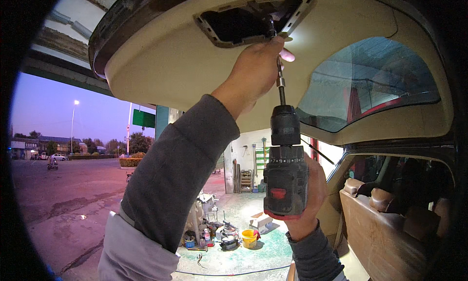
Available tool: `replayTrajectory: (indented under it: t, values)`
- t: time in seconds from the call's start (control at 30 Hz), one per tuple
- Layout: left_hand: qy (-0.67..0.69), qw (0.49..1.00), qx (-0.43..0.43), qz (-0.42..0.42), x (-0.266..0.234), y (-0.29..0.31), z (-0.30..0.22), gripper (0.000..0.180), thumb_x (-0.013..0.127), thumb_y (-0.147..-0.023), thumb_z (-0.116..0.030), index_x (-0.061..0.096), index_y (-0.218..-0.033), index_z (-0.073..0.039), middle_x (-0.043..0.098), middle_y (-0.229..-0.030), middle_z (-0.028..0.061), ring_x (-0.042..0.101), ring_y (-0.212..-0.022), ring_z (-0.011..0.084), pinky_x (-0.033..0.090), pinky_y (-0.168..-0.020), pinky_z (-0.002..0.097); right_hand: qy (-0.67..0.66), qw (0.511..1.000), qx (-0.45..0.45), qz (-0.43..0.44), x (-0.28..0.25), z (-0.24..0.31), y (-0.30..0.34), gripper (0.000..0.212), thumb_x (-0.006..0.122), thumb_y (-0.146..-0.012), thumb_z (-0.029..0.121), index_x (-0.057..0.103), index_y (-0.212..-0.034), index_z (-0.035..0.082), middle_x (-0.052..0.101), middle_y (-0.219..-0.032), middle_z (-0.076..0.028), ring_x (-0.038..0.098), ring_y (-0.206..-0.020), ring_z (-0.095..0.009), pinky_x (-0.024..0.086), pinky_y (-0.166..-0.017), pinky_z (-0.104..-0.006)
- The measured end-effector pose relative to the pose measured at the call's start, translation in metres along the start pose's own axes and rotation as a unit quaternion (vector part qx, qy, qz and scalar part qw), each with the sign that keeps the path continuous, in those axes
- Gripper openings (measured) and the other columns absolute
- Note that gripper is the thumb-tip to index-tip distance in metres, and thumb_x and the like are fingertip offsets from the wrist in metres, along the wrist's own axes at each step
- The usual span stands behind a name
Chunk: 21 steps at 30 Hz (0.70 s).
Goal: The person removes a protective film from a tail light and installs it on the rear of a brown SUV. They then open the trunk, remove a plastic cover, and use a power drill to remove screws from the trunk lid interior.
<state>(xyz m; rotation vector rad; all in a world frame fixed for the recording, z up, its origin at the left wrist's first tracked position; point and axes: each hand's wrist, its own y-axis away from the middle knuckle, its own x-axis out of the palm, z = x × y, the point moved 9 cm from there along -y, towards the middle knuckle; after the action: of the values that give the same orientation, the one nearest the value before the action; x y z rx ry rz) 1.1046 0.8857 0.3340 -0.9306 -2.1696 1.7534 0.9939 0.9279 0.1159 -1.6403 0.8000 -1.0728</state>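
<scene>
A black cordless drill (285, 171) with a red button points upward, and my right hand (316, 195) is wrapped around its grip from the right. From its chuck a thin metal extension shaft (280, 83) runs up toward the opening (229, 25) in the beige trim panel (180, 66) of a raised tailgate. My left hand (258, 64) reaches up and closes around the upper part of that shaft, just below the opening's edge. A socket (272, 26) at the shaft's top reaches inside the opening. What it meets in there is too dark to make out.
The tailgate window (373, 86) is at right, above brown rear seats (378, 227). Below, on the floor, are a yellow bucket (249, 239), a cardboard box (263, 222), a hammer (197, 249) and assorted tools. A paved yard (73, 198) lies outside at left.
</scene>
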Motion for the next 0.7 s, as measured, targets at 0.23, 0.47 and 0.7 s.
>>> replayTrajectory:
  t: [0.23, 0.47, 0.7]
  values:
    - [0.026, 1.000, -0.002, 0.000, 0.005, 0.001, 0.002, 0.044, 0.045, -0.112, -0.041, 0.072, -0.106, -0.006, 0.052, -0.077, -0.0048, 0.040, -0.066, 0.0066, 0.034, -0.061, 0.0273, 0.033, 0.999, -0.029, 0.012, -0.006, 0.003, -0.006, 0.048, 0.050, -0.108, 0.041, 0.056, -0.130, -0.001, 0.069, -0.111, -0.016, 0.074, -0.091, -0.023, 0.064, -0.074, -0.0308]
    - [0.033, 0.999, 0.010, 0.003, 0.006, 0.000, 0.001, 0.043, 0.045, -0.111, -0.040, 0.070, -0.102, -0.007, 0.052, -0.076, -0.0051, 0.042, -0.067, 0.0066, 0.034, -0.062, 0.0269, -0.006, 0.998, 0.035, -0.043, -0.014, 0.002, -0.009, 0.050, 0.089, -0.072, 0.022, 0.068, -0.114, 0.004, 0.070, -0.099, -0.010, 0.067, -0.092, -0.030, 0.051, -0.084, -0.0395]
    - [0.064, 0.998, -0.001, -0.005, 0.008, -0.002, 0.002, 0.042, 0.043, -0.112, -0.039, 0.067, -0.101, -0.006, 0.052, -0.076, -0.0039, 0.042, -0.067, 0.0089, 0.037, -0.063, 0.0294, 0.048, 0.997, -0.050, 0.036, -0.008, 0.009, -0.006, 0.043, 0.055, -0.106, 0.042, 0.059, -0.121, 0.002, 0.069, -0.105, -0.012, 0.073, -0.090, -0.017, 0.064, -0.071, -0.0304]
